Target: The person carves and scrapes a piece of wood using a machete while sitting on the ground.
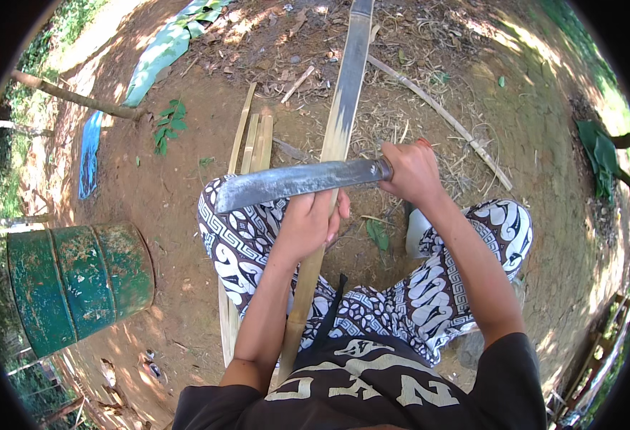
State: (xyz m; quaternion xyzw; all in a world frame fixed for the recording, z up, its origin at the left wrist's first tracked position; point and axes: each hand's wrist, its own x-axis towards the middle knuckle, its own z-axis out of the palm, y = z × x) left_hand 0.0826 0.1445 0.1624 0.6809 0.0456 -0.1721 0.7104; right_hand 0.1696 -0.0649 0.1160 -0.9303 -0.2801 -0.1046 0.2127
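Observation:
A long bamboo strip (pixel 344 100) runs from under my left arm up past the top of the view. Its far part is dark-skinned, and the nearer part is pale. My left hand (pixel 310 223) is closed around the strip above my patterned trousers. In my right hand (pixel 412 172) is the handle of a machete (pixel 293 183). The broad grey blade lies crosswise over the strip just beyond my left hand, its tip pointing left. Whether the edge bites into the bamboo I cannot tell.
Several split bamboo pieces (pixel 256 143) lie by my left knee. A green metal drum (pixel 78 279) lies at the left, near a blue strip (pixel 89 154) and a banana leaf (pixel 159 61). A thin stick (pixel 444 115) and shavings are scattered on the dirt ahead.

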